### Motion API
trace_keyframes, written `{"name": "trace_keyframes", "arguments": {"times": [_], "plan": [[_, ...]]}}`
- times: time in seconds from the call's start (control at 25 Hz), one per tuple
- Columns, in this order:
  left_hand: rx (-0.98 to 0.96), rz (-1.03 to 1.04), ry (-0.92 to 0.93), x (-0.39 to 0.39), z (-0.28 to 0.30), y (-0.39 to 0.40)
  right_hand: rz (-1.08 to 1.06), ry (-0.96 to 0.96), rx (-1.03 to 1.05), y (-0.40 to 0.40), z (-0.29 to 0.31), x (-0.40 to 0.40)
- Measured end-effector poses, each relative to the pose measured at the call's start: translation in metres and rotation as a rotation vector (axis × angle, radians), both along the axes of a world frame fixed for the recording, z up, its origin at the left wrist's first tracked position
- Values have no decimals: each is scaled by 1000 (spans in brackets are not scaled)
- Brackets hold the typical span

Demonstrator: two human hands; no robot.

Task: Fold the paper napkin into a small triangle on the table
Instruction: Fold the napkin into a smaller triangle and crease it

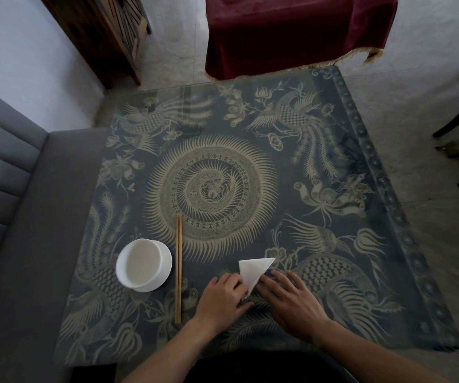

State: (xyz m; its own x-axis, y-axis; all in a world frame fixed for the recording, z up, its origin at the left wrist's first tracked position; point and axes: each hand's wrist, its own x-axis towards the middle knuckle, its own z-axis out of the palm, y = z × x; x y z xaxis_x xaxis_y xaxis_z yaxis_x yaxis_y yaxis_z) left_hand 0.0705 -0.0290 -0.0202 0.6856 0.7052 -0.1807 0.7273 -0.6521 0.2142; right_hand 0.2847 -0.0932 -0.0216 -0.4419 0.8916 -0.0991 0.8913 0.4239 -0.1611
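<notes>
A white paper napkin [253, 270] lies on the patterned table [333, 167] near its front edge, folded into a small triangle whose narrow tip points toward me. My left hand [222, 297] covers the triangle's near left corner, fingers bent over the paper's edge. My right hand [291, 299] lies flat beside the napkin's right edge, its fingertips touching the paper. The lowest tip of the triangle is hidden between my two hands.
A white bowl [140, 262] on a saucer stands at the left front. A pair of wooden chopsticks [178, 266] lies lengthwise beside it. A grey sofa [15, 217] borders the table's left side; a maroon-draped table [291, 34] stands beyond the far edge.
</notes>
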Motion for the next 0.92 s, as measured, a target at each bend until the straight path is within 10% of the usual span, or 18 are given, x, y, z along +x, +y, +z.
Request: {"name": "trace_keyframes", "arguments": {"times": [0.92], "plan": [[48,-124,67,5,-1,-4,34,205,78,9,-3,2]]}}
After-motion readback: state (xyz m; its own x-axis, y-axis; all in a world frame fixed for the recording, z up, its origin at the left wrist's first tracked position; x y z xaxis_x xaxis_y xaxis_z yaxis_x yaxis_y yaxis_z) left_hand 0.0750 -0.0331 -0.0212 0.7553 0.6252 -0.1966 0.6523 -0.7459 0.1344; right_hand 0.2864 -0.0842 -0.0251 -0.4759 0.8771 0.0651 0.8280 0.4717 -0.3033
